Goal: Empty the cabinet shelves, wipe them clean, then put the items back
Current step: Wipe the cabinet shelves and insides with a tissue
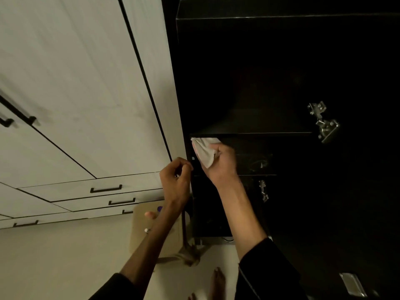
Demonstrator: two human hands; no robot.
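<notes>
Two bare feet low on pale floor. Farther up, left hand with curled fingers at dark cabinet's front edge, whether gripping it hard to tell. Just beside, right hand clutching white cloth against black shelf edge. Beyond, metal hinges inside. Leftward, pale drawers with black handles.

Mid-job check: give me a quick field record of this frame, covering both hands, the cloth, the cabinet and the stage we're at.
right hand: grips white cloth, pressed inside the dark cabinet just under a shelf edge
left hand: fingers curled at the cabinet's front edge, beside the white cupboard door
shelves in view: no items visible; interior very dark
hinges: metal, on right side
stage: wiping, items not yet back
</notes>
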